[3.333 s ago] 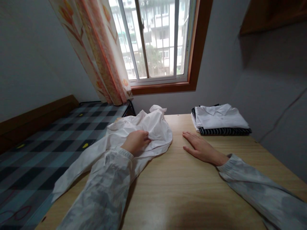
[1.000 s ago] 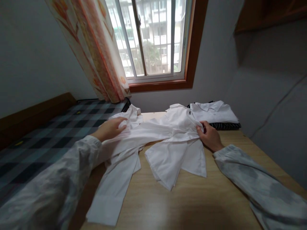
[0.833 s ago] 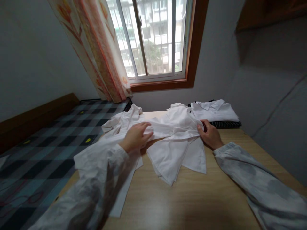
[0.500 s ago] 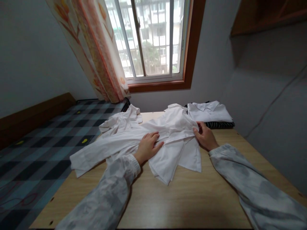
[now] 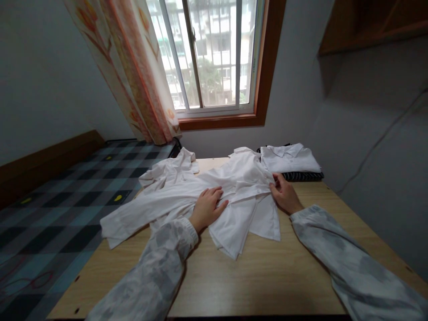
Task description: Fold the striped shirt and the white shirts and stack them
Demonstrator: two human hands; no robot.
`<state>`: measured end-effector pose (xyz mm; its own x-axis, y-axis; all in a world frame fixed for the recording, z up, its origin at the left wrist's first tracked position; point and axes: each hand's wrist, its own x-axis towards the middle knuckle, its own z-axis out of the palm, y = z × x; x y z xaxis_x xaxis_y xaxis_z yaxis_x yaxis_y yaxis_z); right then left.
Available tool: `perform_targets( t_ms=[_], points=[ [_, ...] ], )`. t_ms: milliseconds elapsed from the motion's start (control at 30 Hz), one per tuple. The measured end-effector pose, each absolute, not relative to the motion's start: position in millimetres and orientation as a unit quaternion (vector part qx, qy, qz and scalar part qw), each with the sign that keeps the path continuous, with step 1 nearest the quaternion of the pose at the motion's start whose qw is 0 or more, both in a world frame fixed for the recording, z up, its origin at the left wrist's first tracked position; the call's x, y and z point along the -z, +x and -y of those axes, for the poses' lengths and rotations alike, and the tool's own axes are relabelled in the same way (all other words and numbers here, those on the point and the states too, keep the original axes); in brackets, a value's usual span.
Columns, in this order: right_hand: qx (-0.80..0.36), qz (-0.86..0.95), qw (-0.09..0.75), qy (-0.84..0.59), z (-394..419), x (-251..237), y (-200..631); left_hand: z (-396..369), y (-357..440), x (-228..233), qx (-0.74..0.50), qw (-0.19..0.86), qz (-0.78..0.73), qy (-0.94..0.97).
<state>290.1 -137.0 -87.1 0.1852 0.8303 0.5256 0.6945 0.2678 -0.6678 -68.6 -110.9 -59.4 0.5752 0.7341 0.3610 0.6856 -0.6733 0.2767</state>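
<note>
A crumpled white shirt (image 5: 234, 187) is spread across a light wooden table (image 5: 261, 276), one sleeve trailing off the left edge. My left hand (image 5: 207, 207) lies flat on the middle of the shirt with its fingers apart. At the shirt's right side, my right hand (image 5: 282, 194) pinches a fold of the white fabric. Both arms wear pale grey patterned sleeves.
A stack of folded clothes (image 5: 290, 161), white on top of dark striped, sits at the table's far right. A bed with a checked blue cover (image 5: 50, 200) borders the table on the left. A window (image 5: 214, 58) and an orange curtain (image 5: 133, 76) lie behind.
Over the last seconds the shirt was pulled open from a bundle and spread over the table. My left hand slid from the shirt's left side to its middle; my right hand kept its grip.
</note>
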Motion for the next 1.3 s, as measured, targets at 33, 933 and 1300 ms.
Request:
perform_targets(
  t_ms=[33, 933, 1300],
  points=[
    [-0.072, 0.634, 0.481, -0.602, 136.8, 87.1, 290.0, 110.5, -68.7, 59.4, -0.229, 0.052, -0.399, 0.886],
    [-0.109, 0.641, 0.478, -0.591, 138.7, 85.1, 289.4, 112.2, -69.7, 57.7, -0.224, 0.065, -0.404, 0.885],
    [-0.112, 0.647, 0.475, -0.586, 136.2, 87.1, 291.7, 111.7, -70.1, 59.1, -0.221, 0.067, -0.407, 0.884]
  ],
)
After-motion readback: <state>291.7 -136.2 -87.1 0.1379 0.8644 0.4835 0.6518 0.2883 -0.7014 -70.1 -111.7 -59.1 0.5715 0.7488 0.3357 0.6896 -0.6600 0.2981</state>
